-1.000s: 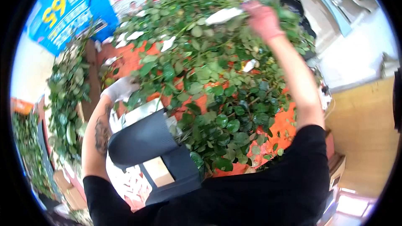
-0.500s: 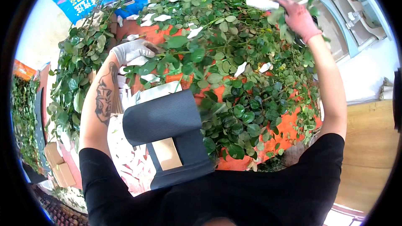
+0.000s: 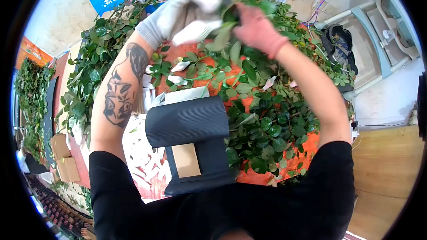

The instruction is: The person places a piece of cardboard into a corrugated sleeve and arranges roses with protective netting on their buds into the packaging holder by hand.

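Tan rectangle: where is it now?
Head view, slightly left of centre: the tan rectangle lies on the black sheet, just below its curved ridged part, right of the white scraps.

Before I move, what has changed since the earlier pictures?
The left hand moved forward and right; the right hand swung left with a leafy stem, bringing them together near a white sleeve. Blur hides the left hand's grip. The black ribbed sheet and cardboard stayed put.
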### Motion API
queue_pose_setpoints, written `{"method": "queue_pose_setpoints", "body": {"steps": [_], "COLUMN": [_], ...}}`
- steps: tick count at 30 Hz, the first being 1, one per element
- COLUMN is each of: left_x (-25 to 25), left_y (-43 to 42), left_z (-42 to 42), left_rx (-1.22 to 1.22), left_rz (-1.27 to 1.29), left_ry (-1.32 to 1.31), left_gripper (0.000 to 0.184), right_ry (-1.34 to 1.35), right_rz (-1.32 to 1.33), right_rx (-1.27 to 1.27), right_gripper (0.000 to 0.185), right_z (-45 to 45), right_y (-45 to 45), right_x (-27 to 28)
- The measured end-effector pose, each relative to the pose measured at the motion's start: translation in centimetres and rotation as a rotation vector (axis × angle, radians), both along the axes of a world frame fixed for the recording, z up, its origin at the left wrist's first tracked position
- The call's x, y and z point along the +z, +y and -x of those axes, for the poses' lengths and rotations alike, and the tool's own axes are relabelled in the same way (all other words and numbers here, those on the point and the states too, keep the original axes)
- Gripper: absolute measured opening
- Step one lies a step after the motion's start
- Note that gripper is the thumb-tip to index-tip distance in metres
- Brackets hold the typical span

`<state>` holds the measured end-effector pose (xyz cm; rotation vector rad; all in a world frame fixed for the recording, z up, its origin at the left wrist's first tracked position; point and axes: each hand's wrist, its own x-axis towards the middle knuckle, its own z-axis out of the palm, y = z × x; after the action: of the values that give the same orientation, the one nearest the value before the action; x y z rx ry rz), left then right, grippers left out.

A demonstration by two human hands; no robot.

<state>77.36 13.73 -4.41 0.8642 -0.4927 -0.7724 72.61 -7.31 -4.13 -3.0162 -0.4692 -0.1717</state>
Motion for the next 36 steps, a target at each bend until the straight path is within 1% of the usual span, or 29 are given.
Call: {"method": "queue_pose_setpoints", "body": {"steps": [1,2,3,4,5,6,7,8,9,10,12,13,14,15,16,18,19,21,22,23,24,25,26,27,28,30,32,34,36], "left_x": [0.9,1.4,0.6,-1.0,-3.2,-5.8,-7.9,-9.7,-11.0,-14.2,-17.6,-19.9,-21.3,-21.3,-21.7,-22.6,-22.0,-21.3,-20.9,-19.5,-16.6,-14.8,-10.9,-10.4,-6.7,-6.0,-6.6,-13.0,-9.8], "left_y": [-1.0,-2.1,-3.7,-5.1,-6.3,-7.5,-8.4,-9.5,-10.4,-11.4,-13.6,-14.8,-16.0,-17.1,-18.0,-19.1,-19.4,-19.4,-19.4,-19.2,-19.2,-19.0,-18.7,-18.3,-17.6,-17.1,-17.2,-16.7,-12.7], "left_z": [-0.4,-1.2,-2.4,-4.1,-5.9,-6.9,-7.5,-7.1,-7.5,-8.4,-9.6,-10.3,-11.1,-11.2,-11.2,-10.9,-9.8,-10.1,-10.4,-10.6,-11.1,-12.2,-10.9,-12.2,-9.8,-6.6,-0.7,1.6,2.8], "left_rx": [0.009,0.02,0.188,0.359,0.458,0.433,0.263,0.216,0.021,0.14,0.176,0.22,0.269,0.244,0.24,0.197,0.275,0.303,0.332,0.473,0.435,0.466,0.505,0.671,0.599,0.605,0.333,0.388,-0.408], "left_rz": [-0.012,-0.023,-0.294,-0.568,-0.896,-1.026,-1.176,-1.458,-1.53,-1.561,-1.52,-1.514,-1.504,-1.503,-1.503,-1.581,-1.604,-1.553,-1.484,-1.423,-1.463,-1.395,-1.367,-1.224,-1.193,-1.092,-0.938,-0.483,-0.654], "left_ry": [-0.044,-0.085,-0.348,-0.609,-0.982,-1.141,-1.213,-1.305,-1.221,-1.261,-1.111,-1.061,-1.014,-0.926,-0.928,-0.871,-0.972,-1.063,-1.149,-1.34,-1.408,-1.391,-1.408,-1.549,-1.487,-1.681,-1.597,-1.81,-1.271], "left_gripper": [0.032,0.034,0.037,0.039,0.044,0.05,0.054,0.056,0.055,0.053,0.053,0.055,0.058,0.05,0.05,0.048,0.042,0.037,0.033,0.025,0.025,0.025,0.025,0.026,0.028,0.027,0.031,0.038,0.043], "right_ry": [-0.382,-0.422,-0.463,-0.569,-0.68,-0.796,-0.906,-1.01,-1.089,-1.128,-0.967,-0.88,-0.881,-1.096,-1.236,-1.322,-1.268,-1.276,-1.273,-1.266,-1.13,-1.136,-1.13,-1.145,-1.161,-1.147,-1.093,-1.051,-1.031], "right_rz": [0.162,0.089,0.01,-0.027,0.006,0.075,0.164,0.274,0.409,0.599,1.343,1.512,1.515,1.059,0.59,-0.369,0.052,0.416,0.326,0.236,0.119,0.146,0.14,0.159,0.177,0.184,0.192,0.294,0.356], "right_rx": [0.084,0.011,-0.059,-0.103,-0.153,-0.206,-0.269,-0.338,-0.43,-0.56,-0.977,-1.043,-1.053,-0.786,-0.499,0.088,-0.339,-0.575,-0.481,-0.387,-0.364,-0.373,-0.372,-0.321,-0.268,-0.296,-0.233,-0.173,-0.127], "right_gripper": [0.056,0.044,0.034,0.031,0.029,0.028,0.026,0.025,0.025,0.025,0.026,0.028,0.028,0.027,0.026,0.025,0.02,0.033,0.034,0.036,0.036,0.035,0.035,0.035,0.035,0.036,0.04,0.044,0.046], "right_z": [-0.4,0.2,0.8,1.3,2.5,3.7,5.4,7.3,9.4,11.3,14.6,15.2,14.9,14.5,13.8,12.6,12.6,11.4,10.6,9.5,9.0,8.3,7.8,7.5,7.2,6.3,4.5,2.4,0.7], "right_y": [-2.9,-5.6,-8.2,-11.3,-14.7,-18.5,-22.2,-25.7,-28.6,-30.9,-33.6,-34.2,-34.3,-34.5,-35.0,-36.6,-42.2,-43.6,-43.2,-40.5,-38.8,-37.9,-37.2,-36.6,-36.1,-35.4,-34.7,-34.1,-33.2], "right_x": [0.9,3.8,6.7,9.2,11.9,14.9,18.1,21.2,24.2,26.8,30.4,30.7,30.1,29.3,28.1,25.3,24.7,20.9,19.0,16.7,15.5,14.6,14.2,14.0,14.0,14.1,13.9,13.1,12.0]}}
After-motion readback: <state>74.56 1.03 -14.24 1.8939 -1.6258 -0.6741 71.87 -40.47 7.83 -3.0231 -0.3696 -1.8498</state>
